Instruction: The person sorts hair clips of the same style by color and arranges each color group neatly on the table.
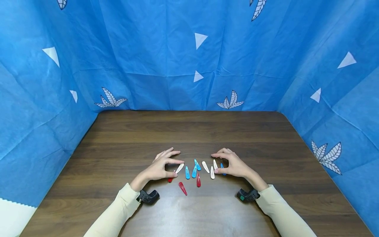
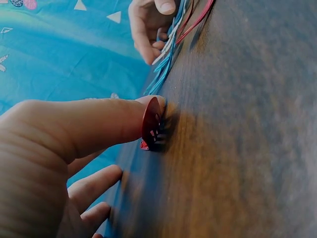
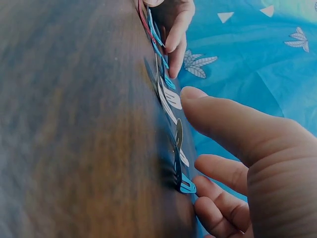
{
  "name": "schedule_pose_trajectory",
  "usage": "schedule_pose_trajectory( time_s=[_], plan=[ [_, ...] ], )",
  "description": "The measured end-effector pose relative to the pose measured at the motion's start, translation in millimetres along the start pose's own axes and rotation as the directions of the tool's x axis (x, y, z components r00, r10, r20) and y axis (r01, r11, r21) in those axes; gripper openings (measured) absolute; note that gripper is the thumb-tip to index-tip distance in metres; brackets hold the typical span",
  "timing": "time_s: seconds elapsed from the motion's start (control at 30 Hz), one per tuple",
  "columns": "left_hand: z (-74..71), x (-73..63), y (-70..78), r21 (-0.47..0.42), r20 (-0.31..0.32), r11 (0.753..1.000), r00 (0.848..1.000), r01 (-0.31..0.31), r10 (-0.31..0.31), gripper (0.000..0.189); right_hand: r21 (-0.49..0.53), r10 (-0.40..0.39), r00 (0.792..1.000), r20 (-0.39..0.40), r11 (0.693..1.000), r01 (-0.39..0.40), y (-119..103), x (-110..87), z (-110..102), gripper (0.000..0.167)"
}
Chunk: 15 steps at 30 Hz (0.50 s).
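Several snap hair clips in red, white and blue lie on the table. My left hand (image 1: 157,168) is over the left end of the group, thumb and index finger apart. Its thumb partly covers a red hair clip (image 2: 150,121), and a white hair clip (image 1: 180,168) lies between its thumb and index tips. At the right end, my right hand (image 1: 232,164) has its thumb beside a white hair clip (image 1: 212,172), fingers spread. Under that hand lies a blue hair clip (image 3: 184,182), partly hidden in the head view. Neither hand visibly grips a clip.
Between the hands lie blue hair clips (image 1: 187,172) and another white hair clip (image 1: 205,167). Nearer the body are two red hair clips (image 1: 182,188). The brown wooden table (image 1: 189,131) meets a blue patterned cloth (image 1: 165,56) at the back and sides.
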<state>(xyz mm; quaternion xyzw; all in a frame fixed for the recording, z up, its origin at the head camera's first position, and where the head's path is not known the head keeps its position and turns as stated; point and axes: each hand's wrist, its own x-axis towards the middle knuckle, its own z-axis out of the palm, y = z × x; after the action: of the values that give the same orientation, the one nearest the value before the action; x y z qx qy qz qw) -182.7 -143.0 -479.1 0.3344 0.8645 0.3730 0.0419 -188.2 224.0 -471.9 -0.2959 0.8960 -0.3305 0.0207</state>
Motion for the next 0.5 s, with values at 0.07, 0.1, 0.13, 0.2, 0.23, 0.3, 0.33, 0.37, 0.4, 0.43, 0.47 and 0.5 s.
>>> schedule_pose_trajectory(
  time_s=[0.07,0.1,0.13,0.2,0.23,0.3,0.33,0.37,0.4,0.43,0.47,0.5],
  plan=[
    [0.0,-0.1,0.5,0.002,0.003,1.0,1.0,0.002,-0.002,0.046,0.006,0.0,1.0,-0.001,1.0,0.0,0.3,-0.5,-0.2,0.058],
    [0.1,-0.1,0.7,0.003,0.005,1.0,1.0,0.004,-0.004,0.046,0.011,0.001,1.0,-0.001,1.0,-0.001,0.4,-0.8,-0.3,0.058],
    [0.1,-0.1,0.8,0.002,0.007,1.0,1.0,0.005,-0.005,0.046,0.013,-0.001,1.0,-0.002,1.0,0.001,0.7,-0.9,-0.4,0.058],
    [0.0,-0.2,1.1,0.004,0.011,1.0,1.0,0.009,-0.009,0.045,0.013,-0.005,1.0,-0.003,1.0,0.005,1.4,-1.3,-0.5,0.058],
    [0.0,-0.1,1.2,0.007,0.013,1.0,1.0,0.01,-0.01,0.045,0.015,-0.004,1.0,-0.004,1.0,0.004,1.6,-1.4,-0.5,0.058],
    [-0.2,0.0,1.4,0.008,0.016,1.0,1.0,0.012,-0.013,0.045,0.024,-0.001,1.0,-0.003,1.0,0.001,2.1,-1.3,-0.6,0.058],
    [-0.3,0.0,1.6,0.007,0.017,1.0,1.0,0.013,-0.013,0.045,0.027,0.003,1.0,-0.002,1.0,-0.003,2.2,-1.2,-0.7,0.058],
    [-0.4,0.1,1.7,0.009,0.018,1.0,1.0,0.013,-0.013,0.045,0.028,0.005,1.0,-0.002,1.0,-0.005,2.2,-1.2,-0.7,0.057],
    [-0.5,0.2,1.7,0.008,0.019,1.0,1.0,0.013,-0.013,0.045,0.03,0.009,1.0,-0.002,1.0,-0.009,1.9,-1.1,-0.8,0.057],
    [-0.7,0.2,1.8,0.007,0.02,1.0,1.0,0.013,-0.013,0.045,0.032,0.011,1.0,-0.002,0.999,-0.011,1.9,-1.0,-0.9,0.057],
    [-0.8,0.2,1.8,0.005,0.021,1.0,1.0,0.013,-0.013,0.044,0.033,0.011,1.0,-0.001,0.999,-0.011,1.7,-1.0,-1.1,0.056],
    [-0.8,0.2,1.8,0.005,0.022,1.0,1.0,0.013,-0.013,0.044,0.031,0.012,1.0,0.0,0.999,-0.012,1.2,-0.9,-1.2,0.056]
  ],
)
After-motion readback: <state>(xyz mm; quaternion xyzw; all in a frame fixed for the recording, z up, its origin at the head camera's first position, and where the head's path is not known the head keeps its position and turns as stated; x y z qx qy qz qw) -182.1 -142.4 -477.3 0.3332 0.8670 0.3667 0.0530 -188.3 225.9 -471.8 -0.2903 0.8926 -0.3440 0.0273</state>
